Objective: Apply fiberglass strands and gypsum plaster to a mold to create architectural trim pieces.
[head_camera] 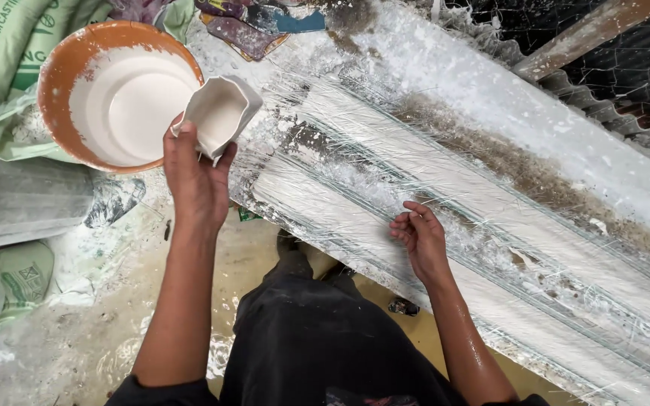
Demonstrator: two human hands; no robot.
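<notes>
**Head view: plaster cup over the bucket, bare hand on the mould**

Head camera, nearest first: your dark trousers (317,346) fill the bottom centre, and both your forearms reach away from them toward the long white ribbed plaster mould (385,188), which runs diagonally from upper left to lower right.

Your right hand (420,239) rests on the near side of that mould, wet and holding nothing. Its fingers (408,222) are loosely curled, with the tips touching the thin glass-fibre strands (445,225) laid along the wet ribs.

Your left hand (193,177) is raised just off the mould's left end. It is closed around a small squashed white plastic cup (220,113), thumb on one wall and fingers behind the other. The cup is tilted with its mouth toward you and its inside coated in white plaster. It overlaps the right rim of the round orange bucket (54,68), which stands just left of the mould and holds smooth white liquid plaster (133,101).

Left of the mould and below the bucket lies a grey cylinder on its side (16,199), with pale green printed sacks (1,53) around and behind it. The floor (77,301) there is splashed white.

Beyond the mould's far edge runs a band of spilled white powder (490,83), then a grey corrugated sheet (611,120) and a wooden beam (588,34) at the upper right. Crumpled coloured rags (246,26) lie past the mould's top left end.
</notes>
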